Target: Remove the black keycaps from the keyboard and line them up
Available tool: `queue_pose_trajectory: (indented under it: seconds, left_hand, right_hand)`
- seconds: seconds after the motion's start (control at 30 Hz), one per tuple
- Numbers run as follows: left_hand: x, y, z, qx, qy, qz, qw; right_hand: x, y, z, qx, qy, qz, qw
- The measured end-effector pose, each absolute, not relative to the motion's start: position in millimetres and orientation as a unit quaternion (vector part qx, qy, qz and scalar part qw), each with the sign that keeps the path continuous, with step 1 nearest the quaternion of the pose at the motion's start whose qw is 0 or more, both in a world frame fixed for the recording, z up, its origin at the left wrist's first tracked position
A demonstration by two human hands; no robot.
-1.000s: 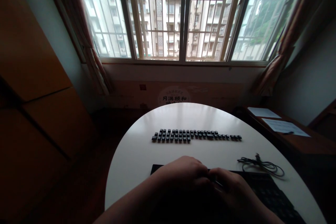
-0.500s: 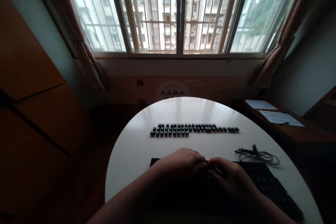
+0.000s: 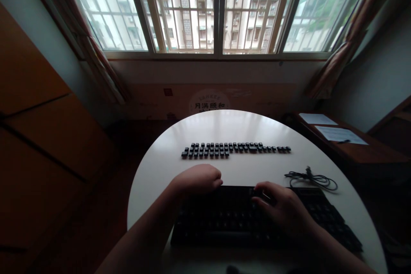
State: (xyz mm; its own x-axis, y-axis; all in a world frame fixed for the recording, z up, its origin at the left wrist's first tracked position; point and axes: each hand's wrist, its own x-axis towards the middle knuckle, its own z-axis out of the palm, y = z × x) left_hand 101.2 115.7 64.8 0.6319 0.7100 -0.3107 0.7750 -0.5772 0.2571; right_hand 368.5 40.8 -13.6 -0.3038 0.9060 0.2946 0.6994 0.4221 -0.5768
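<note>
So, the left hand (image 3: 202,177) is bunched over the far left part of the keyboard (image 3: 221,218), fingers curled under, and I can't tell what they've got, if anything. The right hand (image 3: 281,203) is over the keyboard too, right of the left fingers, thumb and index curved with a small gap between; can't tell if something's pinched there. Keyboard's below both sets of fingers, on the white table (image 3: 250,171). Loose keycaps (image 3: 212,150) sit in rows beyond the fingers, and a cable (image 3: 308,175) lies beyond and right of the right fingers.
</note>
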Motion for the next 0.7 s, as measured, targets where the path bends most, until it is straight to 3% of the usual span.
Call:
queue_pose_trajectory:
  seconds: [0.37, 0.53, 0.7]
  left_hand:
    - [107, 118, 54, 0.881, 0.422, -0.107, 0.187]
    - [111, 123, 45, 0.884, 0.415, -0.112, 0.184]
    - [110, 125, 40, 0.884, 0.416, -0.102, 0.19]
  right_hand:
    - [377, 53, 12, -0.531, -0.795, 0.082, 0.28]
    - [369, 99, 43, -0.508, -0.833, 0.062, 0.212]
    - [347, 163, 47, -0.501, -0.833, 0.082, 0.22]
